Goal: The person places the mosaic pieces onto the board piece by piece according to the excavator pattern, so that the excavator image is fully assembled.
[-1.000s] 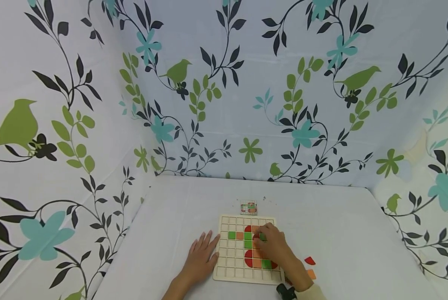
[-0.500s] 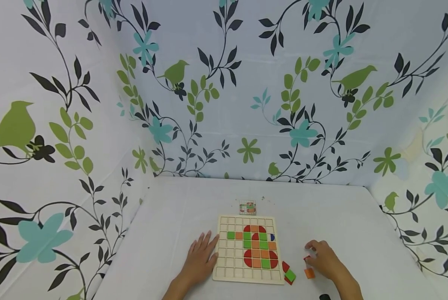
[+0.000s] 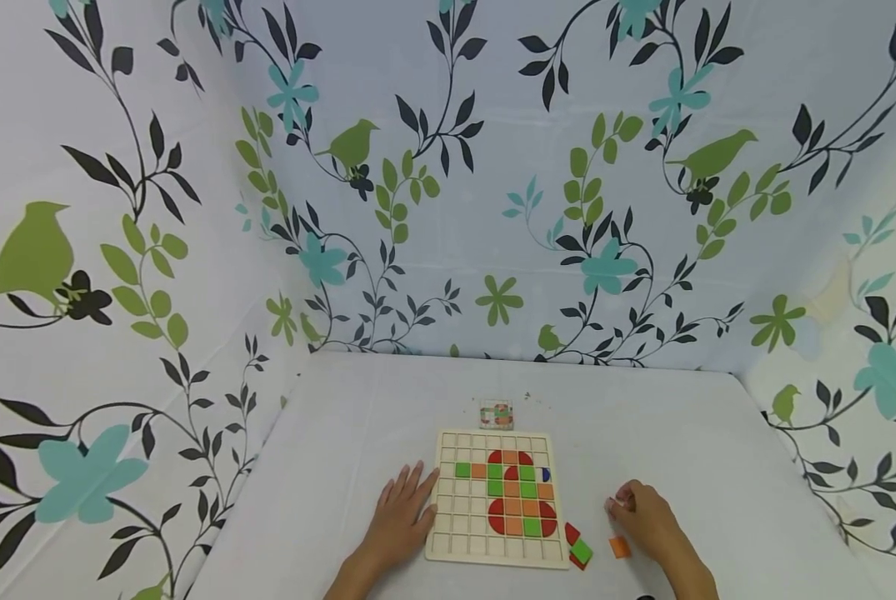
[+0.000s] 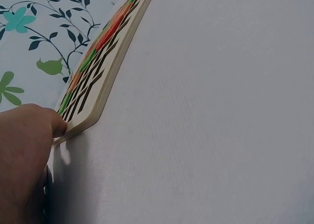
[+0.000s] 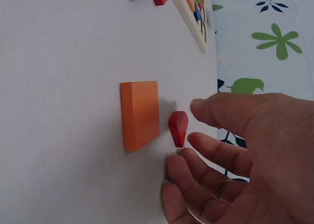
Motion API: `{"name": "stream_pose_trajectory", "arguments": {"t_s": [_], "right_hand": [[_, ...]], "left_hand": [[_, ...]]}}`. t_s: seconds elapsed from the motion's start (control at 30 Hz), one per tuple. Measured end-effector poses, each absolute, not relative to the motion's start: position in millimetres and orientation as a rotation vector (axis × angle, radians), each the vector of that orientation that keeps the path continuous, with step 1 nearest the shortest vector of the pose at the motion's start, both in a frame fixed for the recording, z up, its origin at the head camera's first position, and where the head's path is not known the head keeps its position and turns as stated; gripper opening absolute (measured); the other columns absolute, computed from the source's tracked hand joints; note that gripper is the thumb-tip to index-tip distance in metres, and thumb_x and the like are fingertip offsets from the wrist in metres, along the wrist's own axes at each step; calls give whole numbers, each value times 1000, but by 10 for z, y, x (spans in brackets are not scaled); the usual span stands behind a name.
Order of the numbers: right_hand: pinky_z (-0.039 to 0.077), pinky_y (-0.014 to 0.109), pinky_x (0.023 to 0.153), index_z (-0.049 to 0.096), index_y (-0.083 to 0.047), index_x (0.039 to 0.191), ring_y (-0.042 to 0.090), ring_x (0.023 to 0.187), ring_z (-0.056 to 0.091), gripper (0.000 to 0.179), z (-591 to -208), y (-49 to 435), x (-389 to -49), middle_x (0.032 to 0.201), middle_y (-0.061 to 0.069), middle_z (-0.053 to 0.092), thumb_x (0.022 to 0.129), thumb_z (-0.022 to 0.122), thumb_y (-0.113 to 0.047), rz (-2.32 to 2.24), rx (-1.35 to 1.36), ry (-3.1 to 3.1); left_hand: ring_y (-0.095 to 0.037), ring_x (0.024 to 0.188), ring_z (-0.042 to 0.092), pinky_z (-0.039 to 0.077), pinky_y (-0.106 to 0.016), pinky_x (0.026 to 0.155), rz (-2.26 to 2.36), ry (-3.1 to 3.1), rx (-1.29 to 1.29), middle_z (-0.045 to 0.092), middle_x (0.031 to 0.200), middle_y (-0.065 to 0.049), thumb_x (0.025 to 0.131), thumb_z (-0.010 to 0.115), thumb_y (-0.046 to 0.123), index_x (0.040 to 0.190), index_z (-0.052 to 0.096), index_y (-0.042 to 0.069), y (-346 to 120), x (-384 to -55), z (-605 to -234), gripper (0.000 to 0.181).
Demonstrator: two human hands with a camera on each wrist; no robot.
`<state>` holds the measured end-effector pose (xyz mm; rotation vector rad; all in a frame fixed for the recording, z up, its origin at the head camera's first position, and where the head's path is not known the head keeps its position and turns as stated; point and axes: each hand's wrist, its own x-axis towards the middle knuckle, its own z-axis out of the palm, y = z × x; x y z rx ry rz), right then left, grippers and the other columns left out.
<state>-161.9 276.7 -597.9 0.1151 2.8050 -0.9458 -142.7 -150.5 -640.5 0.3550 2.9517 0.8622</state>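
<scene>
A wooden grid board [image 3: 463,525] lies on the table, with red, orange and green tiles in its cells and a blue-and-white one near its right edge. My left hand [image 3: 402,521] rests spread beside the board's left edge; in the left wrist view its thumb [image 4: 58,123] touches the board's corner. My right hand [image 3: 646,521] is right of the board, close by an orange square tile [image 3: 620,547]. In the right wrist view a small red tile [image 5: 178,128] is right at its fingertips, with thumb and forefinger apart. The head view hides that red tile.
Red and green tiles [image 3: 580,550] lie close by the board's lower right corner. A small card [image 3: 496,414] with a coloured pattern sits behind the board. Patterned cloth [image 3: 500,208] hangs behind and at both sides of the white table [image 3: 357,417].
My right hand has left the upper right of the board and moved right, to the loose red and orange tiles. A red rounded tile shows in the top row. The left hand stays put.
</scene>
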Motion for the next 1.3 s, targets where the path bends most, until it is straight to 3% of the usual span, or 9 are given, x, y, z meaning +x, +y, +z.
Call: {"name": "stream_pose_trajectory", "arguments": {"t_s": [0.13,0.4,0.6,0.77,1.03,1.3], "right_hand": [[57,43,84,63,0,117,22,92,58,28,-5980,2771,-1626,103,10,61,94,76,-9,-969,62,2766],[54,39,78,62,0,117,22,89,57,40,-6015,2756,-1647,100,11,61,95,80,-27,-926,104,2787],[51,29,73,64,0,127,20,88,54,35,-5986,2740,-1611,120,15,58,95,76,-10,-1010,58,2761],[50,26,72,67,-1,120,18,87,54,25,-6042,2709,-1642,116,13,60,96,73,-5,-992,18,2843],[48,25,70,67,1,117,18,86,52,25,-6142,2613,-1827,112,13,61,96,75,-8,-962,-13,2927],[54,35,76,66,5,114,22,88,54,23,-6130,2445,-2094,102,13,62,96,75,-6,-977,-86,2967]], "left_hand": [[-41,162,20,15,-68,127,873,2947,353,29,173,-13,109,52,33,163,42,19,-1497,-1421,-6389,56],[-41,161,20,14,-68,127,880,2944,362,29,173,-14,110,51,33,163,42,18,-1477,-1409,-6363,56],[-42,161,21,15,-69,126,876,2948,366,30,173,-14,109,52,32,163,43,18,-1476,-1397,-6334,56],[-43,161,20,15,-70,126,874,2953,371,29,173,-15,109,52,32,163,42,19,-1485,-1405,-6342,57],[-42,161,21,15,-68,126,867,2964,370,30,173,-14,109,52,33,163,43,19,-1480,-1415,-6372,56],[-41,162,19,15,-67,127,857,2951,367,28,174,-13,109,51,34,164,41,21,-1504,-1413,-6396,57]]}}
